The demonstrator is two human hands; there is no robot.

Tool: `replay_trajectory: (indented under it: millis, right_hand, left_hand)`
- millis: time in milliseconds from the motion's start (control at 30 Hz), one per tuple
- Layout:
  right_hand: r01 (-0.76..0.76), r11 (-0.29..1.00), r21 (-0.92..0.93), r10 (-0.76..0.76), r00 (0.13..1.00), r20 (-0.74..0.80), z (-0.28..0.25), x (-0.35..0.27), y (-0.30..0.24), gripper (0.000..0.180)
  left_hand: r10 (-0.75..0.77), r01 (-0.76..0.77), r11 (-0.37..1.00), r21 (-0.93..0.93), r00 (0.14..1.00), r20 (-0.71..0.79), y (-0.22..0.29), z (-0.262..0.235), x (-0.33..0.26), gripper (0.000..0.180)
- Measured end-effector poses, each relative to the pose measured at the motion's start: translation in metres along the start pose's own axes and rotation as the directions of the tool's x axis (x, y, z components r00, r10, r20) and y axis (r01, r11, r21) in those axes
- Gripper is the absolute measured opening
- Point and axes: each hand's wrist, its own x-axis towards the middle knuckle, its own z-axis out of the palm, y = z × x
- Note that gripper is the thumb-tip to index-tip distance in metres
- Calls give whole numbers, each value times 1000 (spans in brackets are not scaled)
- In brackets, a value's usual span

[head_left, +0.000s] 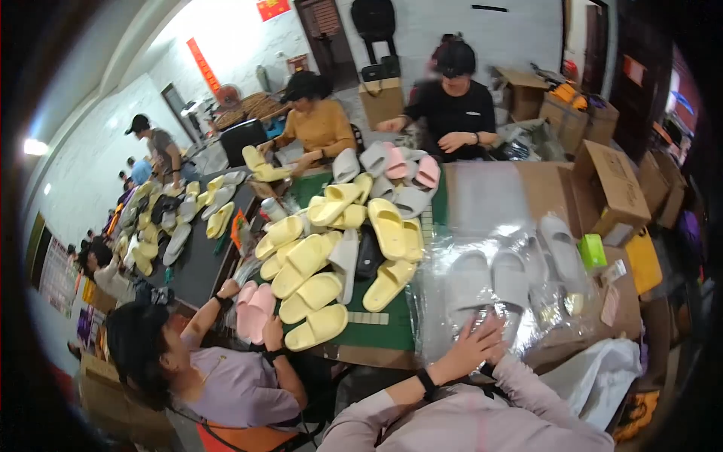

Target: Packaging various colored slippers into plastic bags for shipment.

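My left hand (465, 351) lies at the near end of a pair of grey slippers (468, 280), its fingers stretched forward. Close against it is my right hand (495, 348), partly covered, so its fingers are hard to make out. Under and around both hands spreads shiny clear plastic film (437, 324), with the slippers lying in or beneath it. To their right, another grey slipper (559, 242) rests among the plastic. I see nothing clearly gripped in either hand.
Yellow slippers (307, 265) pile up on the green mat (403, 324) to my left. A seated person there handles pink slippers (256, 310). Two people sit across the table. An open cardboard box (611, 188) and a small green box (593, 251) stand at right.
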Motion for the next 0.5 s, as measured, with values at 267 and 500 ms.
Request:
replay_trajectory:
  millis: [267, 500]
  right_hand:
    - [-221, 966, -131, 254, 901, 351, 25, 57, 14, 42]
    - [-147, 989, 3, 132, 896, 425, -43, 14, -1, 27]
  left_hand:
    - [-165, 139, 961, -237, 982, -94, 12, -25, 26, 37]
    - [-488, 456, 859, -232, 867, -104, -38, -14, 27, 22]
